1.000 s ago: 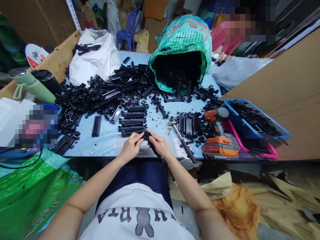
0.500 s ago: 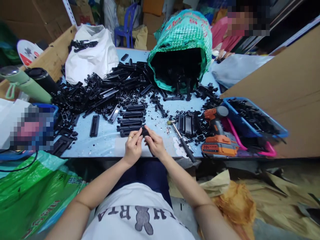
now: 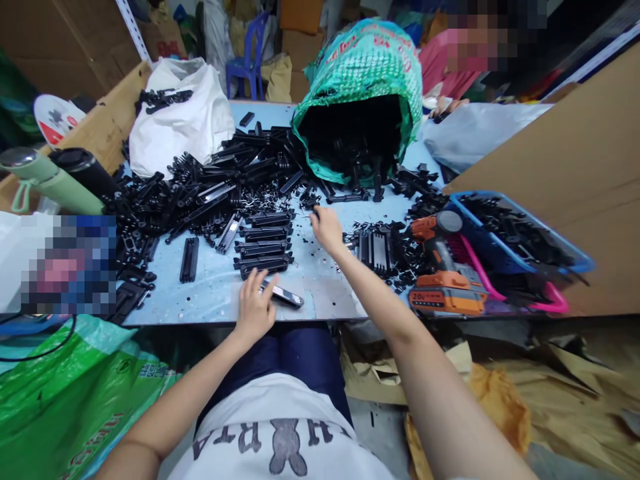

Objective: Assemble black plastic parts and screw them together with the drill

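Note:
My left hand point(image 3: 255, 303) rests at the near edge of the light blue table point(image 3: 215, 280). Its thumb and fingers pinch the left end of a black plastic part point(image 3: 286, 296) that lies flat on the table. My right hand point(image 3: 326, 228) is stretched forward to the middle of the table. Its fingers are curled down together over small loose black bits point(image 3: 311, 200) beside the big heap of black parts point(image 3: 220, 180). What they hold is hidden. A neat row of stacked black parts point(image 3: 265, 241) lies between my hands.
A green woven sack point(image 3: 365, 73) of black parts lies open at the back, with a white bag point(image 3: 175, 117) to its left. An orange cordless drill point(image 3: 440, 270) and a blue basket point(image 3: 520, 233) sit right. Two bottles point(image 3: 55, 177) lie left. A person sits across the table.
My hands were together on one black part at the near edge. The right hand has let go and reached forward to the loose bits; the left hand has laid the part on the table.

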`<action>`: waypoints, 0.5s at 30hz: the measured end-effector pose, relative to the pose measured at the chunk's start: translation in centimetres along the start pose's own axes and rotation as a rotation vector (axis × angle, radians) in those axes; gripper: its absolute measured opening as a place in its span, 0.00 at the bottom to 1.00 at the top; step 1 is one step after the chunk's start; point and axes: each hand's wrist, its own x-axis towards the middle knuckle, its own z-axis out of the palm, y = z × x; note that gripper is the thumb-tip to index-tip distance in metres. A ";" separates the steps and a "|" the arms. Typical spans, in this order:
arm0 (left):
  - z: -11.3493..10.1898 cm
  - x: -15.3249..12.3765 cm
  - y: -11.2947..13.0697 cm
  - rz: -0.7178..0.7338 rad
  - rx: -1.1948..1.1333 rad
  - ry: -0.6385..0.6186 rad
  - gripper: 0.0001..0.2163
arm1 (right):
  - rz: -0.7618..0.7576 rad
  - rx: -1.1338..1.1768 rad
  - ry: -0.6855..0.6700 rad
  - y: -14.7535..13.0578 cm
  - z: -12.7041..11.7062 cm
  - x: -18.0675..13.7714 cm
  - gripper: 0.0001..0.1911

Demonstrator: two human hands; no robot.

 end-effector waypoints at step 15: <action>-1.1 2.6 -2.0 0.204 0.215 -0.483 0.19 | -0.160 -0.308 -0.458 -0.3 -5.0 -7.3 0.20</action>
